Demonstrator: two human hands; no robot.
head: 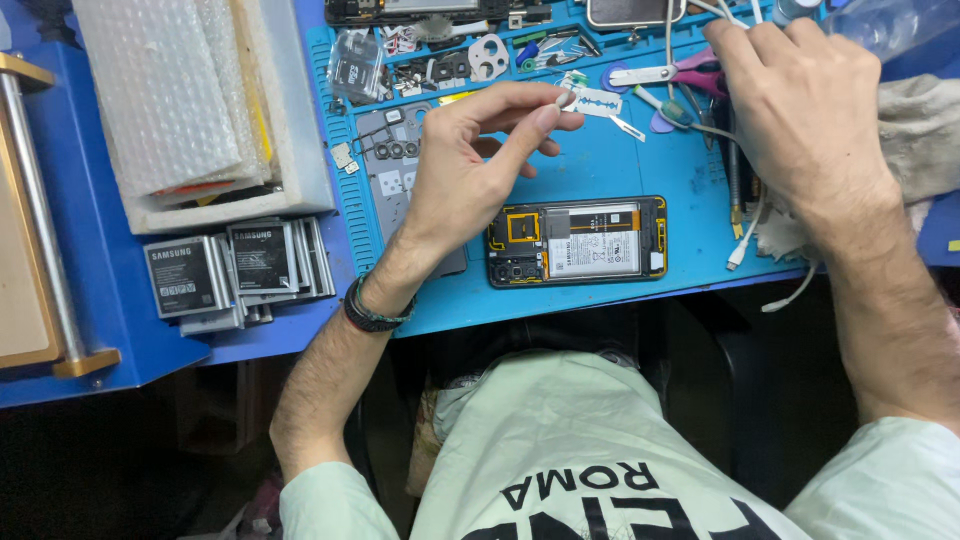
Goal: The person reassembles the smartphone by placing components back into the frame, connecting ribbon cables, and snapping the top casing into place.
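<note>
The left hand [460, 175] pinches a small white part [565, 99] between thumb and forefinger above the opened phone [577, 241] on the blue mat [600, 165]. The right hand [805, 105] reaches among tools; its fingers' grip is hidden.

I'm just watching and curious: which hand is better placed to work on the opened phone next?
Probably the left hand: it hovers right beside the phone and pinches a small white part at its fingertips. The right hand is farther off, up among the tools.
</note>
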